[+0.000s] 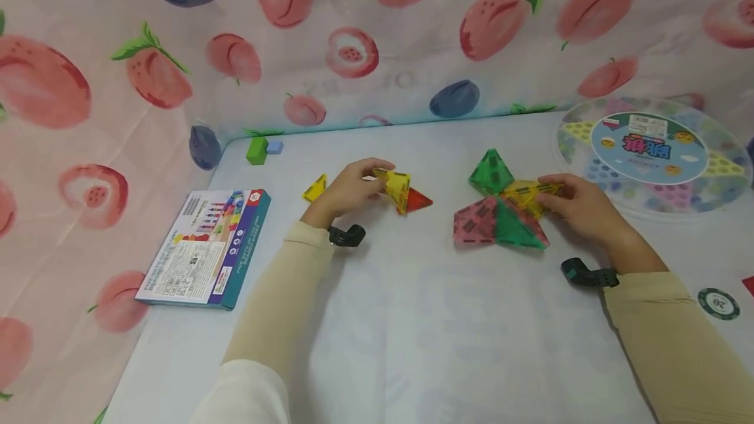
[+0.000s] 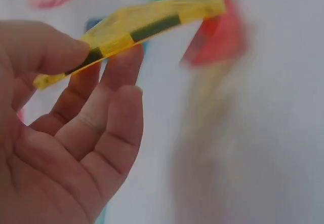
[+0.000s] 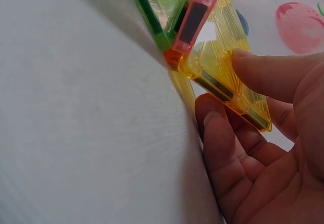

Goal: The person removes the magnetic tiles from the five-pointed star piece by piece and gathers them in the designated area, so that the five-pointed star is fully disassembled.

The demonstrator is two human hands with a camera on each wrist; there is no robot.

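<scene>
Thumb and fingers of my left hand pinch a yellow translucent magnetic tile by one end. At its far end is a red triangular magnetic tile, blurred in the left wrist view. My right hand pinches a yellow magnetic tile at the right side of a joined cluster. That cluster has a green piece pointing away, a pink piece at the front left and a green triangle at the front. A small orange-red part shows at its middle.
Left of my left hand lies another yellow triangular tile. A boxed set lies at the table's left, with a green block and a blue block behind. On the right are a round clear game case and a poker chip.
</scene>
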